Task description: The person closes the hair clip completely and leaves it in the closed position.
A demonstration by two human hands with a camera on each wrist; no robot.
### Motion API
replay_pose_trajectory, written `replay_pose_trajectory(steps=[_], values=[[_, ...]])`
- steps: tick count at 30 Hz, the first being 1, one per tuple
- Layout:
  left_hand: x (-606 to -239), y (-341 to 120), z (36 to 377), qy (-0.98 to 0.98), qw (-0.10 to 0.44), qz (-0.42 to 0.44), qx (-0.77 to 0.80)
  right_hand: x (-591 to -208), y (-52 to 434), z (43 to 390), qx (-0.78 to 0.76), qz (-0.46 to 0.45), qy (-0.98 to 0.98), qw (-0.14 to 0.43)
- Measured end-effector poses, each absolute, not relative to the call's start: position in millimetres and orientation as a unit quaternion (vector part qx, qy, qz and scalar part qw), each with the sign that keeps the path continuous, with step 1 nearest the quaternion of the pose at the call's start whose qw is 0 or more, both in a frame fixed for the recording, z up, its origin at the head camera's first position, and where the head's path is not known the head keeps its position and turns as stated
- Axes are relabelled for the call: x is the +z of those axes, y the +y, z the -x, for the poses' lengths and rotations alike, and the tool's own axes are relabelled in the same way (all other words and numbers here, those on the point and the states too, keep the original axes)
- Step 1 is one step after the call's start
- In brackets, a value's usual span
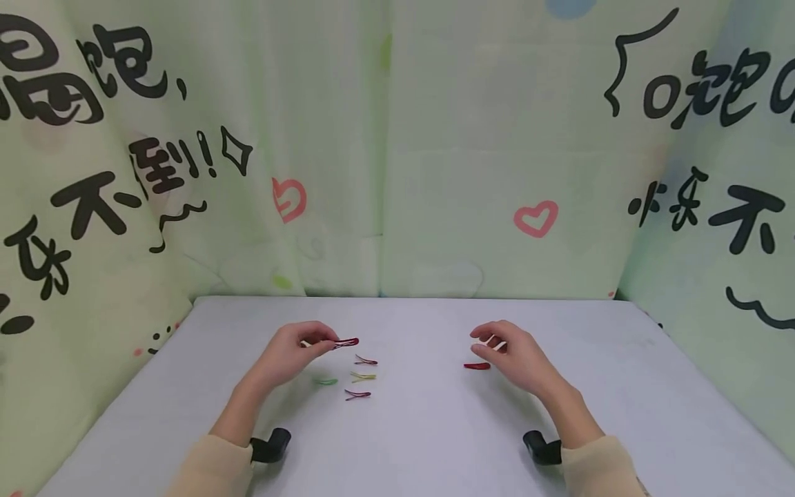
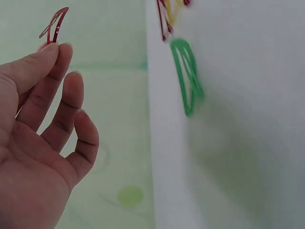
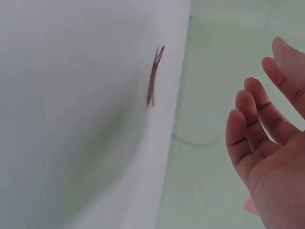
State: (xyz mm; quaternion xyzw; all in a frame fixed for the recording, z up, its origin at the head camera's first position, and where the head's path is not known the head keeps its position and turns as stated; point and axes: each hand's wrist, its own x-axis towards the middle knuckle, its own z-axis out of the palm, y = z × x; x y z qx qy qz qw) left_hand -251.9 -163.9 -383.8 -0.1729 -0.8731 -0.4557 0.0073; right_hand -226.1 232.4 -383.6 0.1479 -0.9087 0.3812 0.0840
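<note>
Left hand (image 1: 292,353) pinches a dark red hair clip (image 1: 346,342) at its fingertips, lifted just above the white table (image 1: 422,428); in the left wrist view the clip (image 2: 53,24) sticks up past the fingertips (image 2: 57,50). Right of that hand on the table: a maroon clip (image 1: 366,360), a yellow clip (image 1: 363,377), another maroon clip (image 1: 357,395), and a green clip (image 1: 325,381) nearest the hand. Right hand (image 1: 518,359) hovers with loose, relaxed fingers (image 3: 248,129), holding nothing. A red clip (image 1: 477,366) lies on the table just left of the right hand.
</note>
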Motion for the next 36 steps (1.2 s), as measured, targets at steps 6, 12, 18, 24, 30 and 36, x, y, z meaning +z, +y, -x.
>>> replay_pose_trajectory(steps=[6,12,18,24,30,36], values=[[-370,-139,240,-0.845,0.017,0.214,-0.489,-376,216,217,0.413,-0.168,-0.891,0.090],[-361,-118,231,-0.831,0.026,0.242,-0.499,-373,193,212,0.429,-0.205,-0.873,0.110],[-360,-94,228,-0.822,0.027,0.267,-0.502,-369,174,204,0.439,-0.245,-0.854,0.131],[-363,-77,225,-0.813,0.029,0.298,-0.499,-364,163,197,0.443,-0.263,-0.848,0.127],[-371,-73,221,-0.800,0.032,0.302,-0.518,-366,159,195,0.449,-0.273,-0.841,0.130],[-372,-73,217,-0.792,0.025,0.300,-0.531,-369,158,194,0.446,-0.283,-0.832,0.170]])
